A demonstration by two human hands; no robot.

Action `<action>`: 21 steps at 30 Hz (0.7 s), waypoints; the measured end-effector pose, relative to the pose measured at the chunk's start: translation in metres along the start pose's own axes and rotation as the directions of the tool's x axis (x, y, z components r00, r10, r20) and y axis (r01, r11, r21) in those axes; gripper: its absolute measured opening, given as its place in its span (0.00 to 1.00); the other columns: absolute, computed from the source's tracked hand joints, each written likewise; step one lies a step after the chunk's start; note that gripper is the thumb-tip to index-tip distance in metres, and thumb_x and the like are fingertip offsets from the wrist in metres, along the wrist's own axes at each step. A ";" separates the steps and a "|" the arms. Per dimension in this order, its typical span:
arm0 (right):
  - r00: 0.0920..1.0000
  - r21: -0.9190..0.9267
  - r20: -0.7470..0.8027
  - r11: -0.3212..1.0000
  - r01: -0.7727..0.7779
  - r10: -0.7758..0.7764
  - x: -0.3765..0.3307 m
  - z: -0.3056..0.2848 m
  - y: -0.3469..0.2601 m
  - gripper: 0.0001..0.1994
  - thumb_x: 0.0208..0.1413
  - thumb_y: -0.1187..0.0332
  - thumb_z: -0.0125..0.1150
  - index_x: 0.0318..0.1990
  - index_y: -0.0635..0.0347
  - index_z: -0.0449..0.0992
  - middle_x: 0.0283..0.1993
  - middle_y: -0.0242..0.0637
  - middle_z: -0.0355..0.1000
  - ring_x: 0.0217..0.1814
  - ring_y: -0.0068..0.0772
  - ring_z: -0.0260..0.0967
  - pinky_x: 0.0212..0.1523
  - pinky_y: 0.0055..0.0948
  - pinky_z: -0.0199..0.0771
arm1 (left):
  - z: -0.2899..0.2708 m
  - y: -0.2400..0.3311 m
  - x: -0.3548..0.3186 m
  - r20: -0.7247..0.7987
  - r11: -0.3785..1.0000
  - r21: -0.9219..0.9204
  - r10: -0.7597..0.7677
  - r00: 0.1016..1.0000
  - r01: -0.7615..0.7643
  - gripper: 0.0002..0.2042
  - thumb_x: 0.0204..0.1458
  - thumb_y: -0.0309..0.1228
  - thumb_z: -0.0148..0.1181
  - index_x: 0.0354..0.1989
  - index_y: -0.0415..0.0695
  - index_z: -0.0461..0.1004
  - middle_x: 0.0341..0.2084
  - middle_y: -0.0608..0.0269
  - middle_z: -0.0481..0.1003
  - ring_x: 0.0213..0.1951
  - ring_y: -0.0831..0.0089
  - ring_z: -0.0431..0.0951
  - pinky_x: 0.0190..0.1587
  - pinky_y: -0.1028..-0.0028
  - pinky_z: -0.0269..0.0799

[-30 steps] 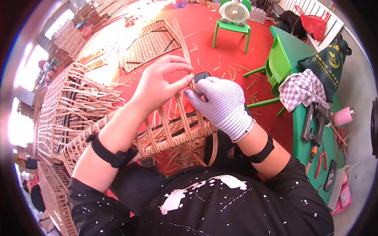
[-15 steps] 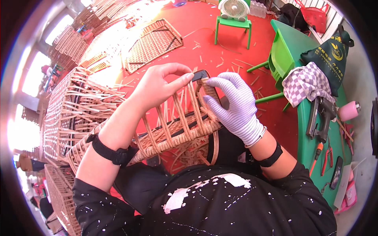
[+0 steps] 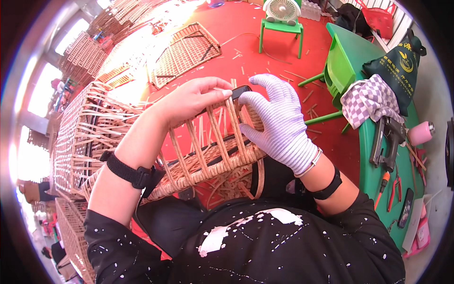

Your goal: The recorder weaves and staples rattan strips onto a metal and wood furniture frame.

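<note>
A half-woven rattan frame [image 3: 208,156] with upright canes rests across my lap. My bare left hand [image 3: 187,99] lies over its top rail, fingers pinching a cane strip at the dark metal corner [image 3: 240,90]. My right hand [image 3: 279,120], in a pale purple knit glove, grips the same corner from the right, thumb pressed on the weave.
A finished woven cage [image 3: 90,132] stands at my left. A flat woven panel [image 3: 184,49] lies on the red floor among cane offcuts. At right a green table [image 3: 373,156] carries a nail gun [image 3: 385,142], pliers, a checked cloth [image 3: 369,99] and a pink roll. Green stool with a fan [image 3: 281,21] behind.
Both hands have shifted slightly up along the frame's corner; the gloved fingers have spread wider and the left fingers have stretched toward the dark corner.
</note>
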State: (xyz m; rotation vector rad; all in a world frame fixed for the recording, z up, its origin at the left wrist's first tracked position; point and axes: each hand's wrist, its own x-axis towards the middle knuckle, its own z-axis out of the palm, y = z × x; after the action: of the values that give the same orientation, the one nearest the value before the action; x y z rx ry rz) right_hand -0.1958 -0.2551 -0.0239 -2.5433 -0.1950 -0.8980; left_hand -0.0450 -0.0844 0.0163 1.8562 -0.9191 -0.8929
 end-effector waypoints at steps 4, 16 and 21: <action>0.998 -0.098 0.017 0.994 0.054 -0.052 0.008 0.002 -0.003 0.24 0.35 0.63 0.72 0.44 0.51 0.73 0.53 0.40 0.64 0.63 0.48 0.57 0.63 0.51 0.51 | -0.001 0.001 0.001 -0.009 0.997 -0.070 -0.022 1.000 0.021 0.16 0.59 0.36 0.55 0.51 0.40 0.72 0.42 0.70 0.74 0.47 0.82 0.71 0.53 0.77 0.65; 0.998 -0.205 0.025 0.977 0.058 -0.054 0.023 0.020 -0.009 0.19 0.35 0.71 0.65 0.41 0.56 0.72 0.45 0.37 0.65 0.57 0.40 0.60 0.62 0.49 0.49 | -0.004 -0.002 0.001 -0.019 0.997 -0.078 -0.014 1.000 0.012 0.15 0.59 0.36 0.52 0.48 0.39 0.74 0.43 0.67 0.75 0.50 0.80 0.70 0.56 0.76 0.62; 0.997 -0.088 -0.043 0.995 0.055 -0.058 0.009 -0.002 -0.005 0.17 0.37 0.72 0.64 0.39 0.55 0.70 0.42 0.37 0.66 0.48 0.43 0.66 0.52 0.45 0.60 | -0.006 -0.001 0.001 -0.008 0.999 0.004 -0.033 0.999 0.033 0.14 0.59 0.36 0.52 0.45 0.39 0.76 0.40 0.68 0.75 0.45 0.81 0.71 0.52 0.77 0.64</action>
State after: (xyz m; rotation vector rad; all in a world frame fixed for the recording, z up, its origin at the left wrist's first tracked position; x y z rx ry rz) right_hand -0.1908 -0.2516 -0.0152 -2.6060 -0.2195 -1.0055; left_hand -0.0393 -0.0823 0.0177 1.8824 -0.8879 -0.9035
